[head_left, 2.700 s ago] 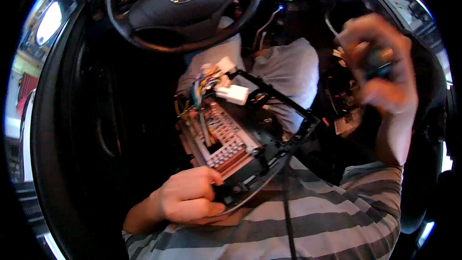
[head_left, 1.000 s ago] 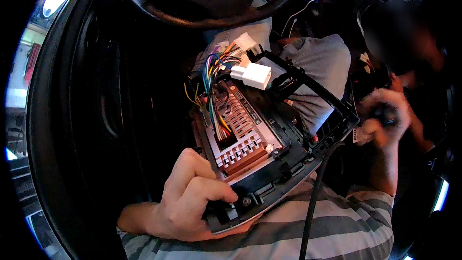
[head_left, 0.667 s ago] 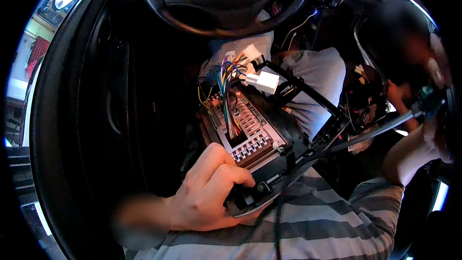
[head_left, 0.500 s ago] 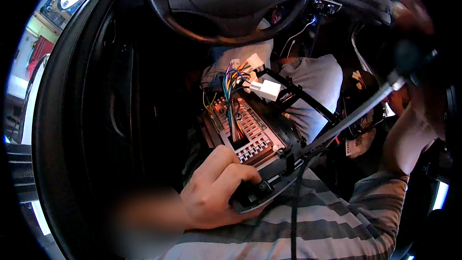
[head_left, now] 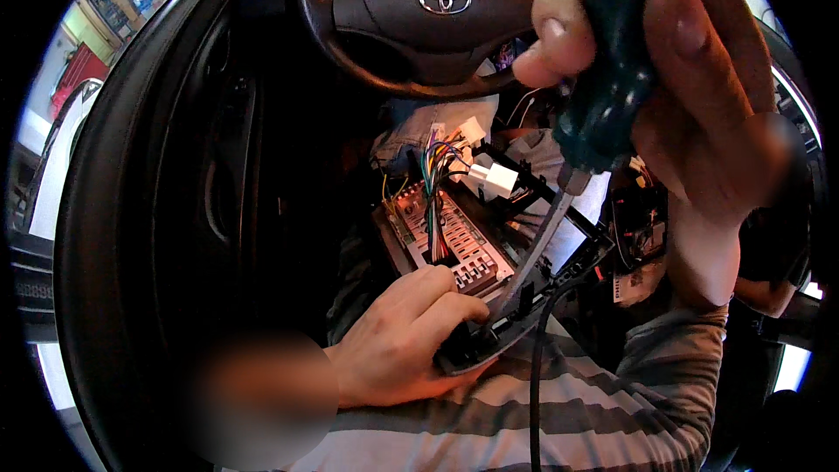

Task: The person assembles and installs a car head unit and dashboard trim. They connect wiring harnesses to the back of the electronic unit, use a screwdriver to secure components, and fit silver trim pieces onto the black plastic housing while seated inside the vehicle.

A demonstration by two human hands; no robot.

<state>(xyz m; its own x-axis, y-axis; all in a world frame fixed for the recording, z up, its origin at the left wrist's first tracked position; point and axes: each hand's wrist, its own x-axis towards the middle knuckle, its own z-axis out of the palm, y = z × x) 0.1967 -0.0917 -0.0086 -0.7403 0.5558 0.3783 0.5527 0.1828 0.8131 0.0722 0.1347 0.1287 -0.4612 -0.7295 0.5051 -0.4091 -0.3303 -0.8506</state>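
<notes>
Inside a car, the door (head_left: 157,201) stands at 9 o'clock and one steering wheel (head_left: 411,22) at 12. One stereo head unit (head_left: 468,240), bearing at least two white connectors (head_left: 498,179), lies over the lap (head_left: 481,111), off centre toward 4. At 6, the left grip (head_left: 406,332) pinches its edge; at 2, the right grip (head_left: 699,96) wraps one green-handled screwdriver (head_left: 612,70).

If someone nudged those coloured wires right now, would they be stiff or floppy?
The coloured wires would probably flex, since they look thin and curved. They'd likely stay tethered, as their lower ends run into the boxy unit. The white connector seems rigid, judging by its sharp, blocky edges.
</notes>
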